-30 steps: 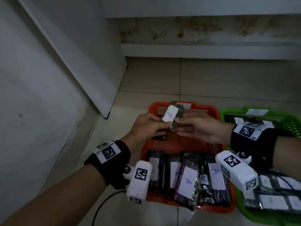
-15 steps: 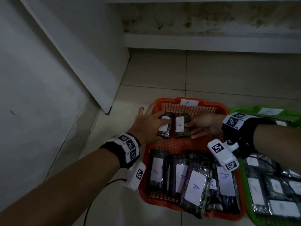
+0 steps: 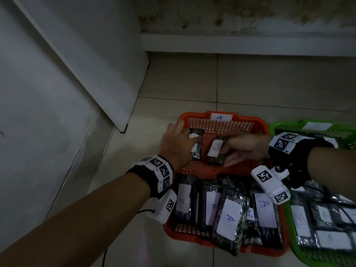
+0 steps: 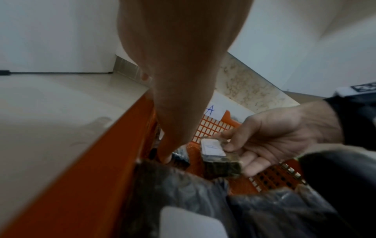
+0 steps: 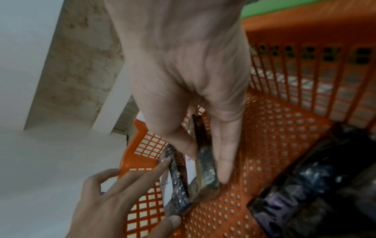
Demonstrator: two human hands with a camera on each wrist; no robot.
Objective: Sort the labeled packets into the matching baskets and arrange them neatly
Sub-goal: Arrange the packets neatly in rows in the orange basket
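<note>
An orange basket [image 3: 250, 120] marked A stands on the floor. In its far left corner my left hand [image 3: 185, 145] holds a dark packet [image 3: 196, 151] on its edge, with the index finger at its far end and the thumb at its near end [image 5: 179, 190]. Just to the right, my right hand [image 3: 224, 157] pinches a green-brown packet [image 3: 214, 151] with a white label, thumb on top and fingers underneath. That packet [image 5: 207, 175] is tilted, its low end touching the basket floor. The two packets lie close together.
A row of dark packets labelled A [image 3: 227, 216] fills the near half of the orange basket. A green basket [image 3: 285, 126] with more labelled packets stands close on the right. A white panel [image 3: 86, 64] and a wall close off the left; tiled floor lies beyond.
Both hands came down from above the basket into its far half. The dark packet has shifted left toward the corner, and the green-brown packet now sits tilted apart from it.
</note>
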